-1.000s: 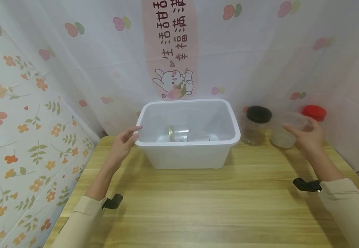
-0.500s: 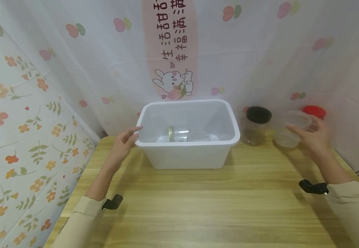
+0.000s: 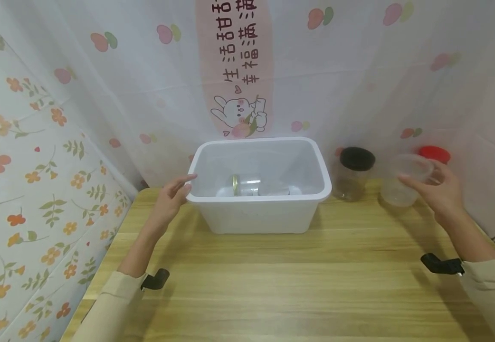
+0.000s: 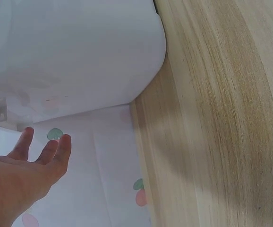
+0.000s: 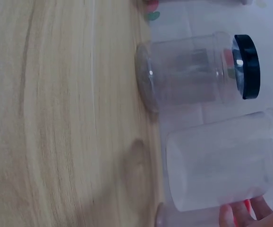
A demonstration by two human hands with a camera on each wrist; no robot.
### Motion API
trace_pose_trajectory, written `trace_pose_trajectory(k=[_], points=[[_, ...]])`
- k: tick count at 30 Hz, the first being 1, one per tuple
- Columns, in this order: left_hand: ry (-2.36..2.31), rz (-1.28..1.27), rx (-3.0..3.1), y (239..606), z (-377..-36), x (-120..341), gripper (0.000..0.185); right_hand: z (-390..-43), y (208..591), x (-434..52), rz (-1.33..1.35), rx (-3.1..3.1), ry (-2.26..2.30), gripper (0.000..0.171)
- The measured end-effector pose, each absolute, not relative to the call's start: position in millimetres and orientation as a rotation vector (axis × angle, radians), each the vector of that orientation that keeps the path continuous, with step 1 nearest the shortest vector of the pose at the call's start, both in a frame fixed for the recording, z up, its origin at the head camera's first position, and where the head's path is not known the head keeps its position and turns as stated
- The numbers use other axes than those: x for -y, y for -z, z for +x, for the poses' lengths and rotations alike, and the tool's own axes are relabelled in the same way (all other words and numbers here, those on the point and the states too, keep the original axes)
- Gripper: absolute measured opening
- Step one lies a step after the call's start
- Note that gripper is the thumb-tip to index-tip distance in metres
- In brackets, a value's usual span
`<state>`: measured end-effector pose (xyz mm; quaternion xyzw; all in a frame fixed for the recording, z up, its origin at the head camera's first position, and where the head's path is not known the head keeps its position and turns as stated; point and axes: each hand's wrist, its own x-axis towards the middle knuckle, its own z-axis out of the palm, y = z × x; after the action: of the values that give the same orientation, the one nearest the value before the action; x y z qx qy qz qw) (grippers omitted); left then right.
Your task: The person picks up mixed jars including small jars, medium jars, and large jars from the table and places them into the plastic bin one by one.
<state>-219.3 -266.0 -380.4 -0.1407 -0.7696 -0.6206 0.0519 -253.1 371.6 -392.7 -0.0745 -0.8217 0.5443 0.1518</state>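
My right hand grips a translucent plastic jar near its open mouth, thumb on the near side and fingers round the far side. In the right wrist view this jar tilts a little, its base over the table's back edge. My left hand rests its fingertips on the left rim of a white plastic bin; in the left wrist view its loosely bent fingers hang outside the bin's wall. Inside the bin a clear jar with a gold lid lies on its side, beside another clear container.
A clear jar with a black lid stands between the bin and the held jar. Behind my right hand shows a red-lidded jar, mostly hidden. Printed curtains hang at the back and left of the wooden table.
My right hand and the translucent jar have shifted slightly to the right, away from the black-lidded jar. The left hand and bin stay in place.
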Motion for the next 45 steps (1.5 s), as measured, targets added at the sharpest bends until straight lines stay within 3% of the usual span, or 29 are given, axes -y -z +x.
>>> trace_pose_trajectory(k=[9,31,45], points=[[1.875,-0.409,2.355,380.6,-218.6,265.9,0.043,-241.8,390.9,-367.4,-0.171,2.460,-1.519,0.082],[1.886,-0.414,2.344,379.6,-218.1,264.0,0.042,-225.4,391.3,-355.4,0.028,2.457,-1.531,0.063],[1.879,-0.429,2.354,379.4,-217.6,264.2,0.043,-223.5,391.9,-349.7,0.116,2.494,-1.571,0.067]])
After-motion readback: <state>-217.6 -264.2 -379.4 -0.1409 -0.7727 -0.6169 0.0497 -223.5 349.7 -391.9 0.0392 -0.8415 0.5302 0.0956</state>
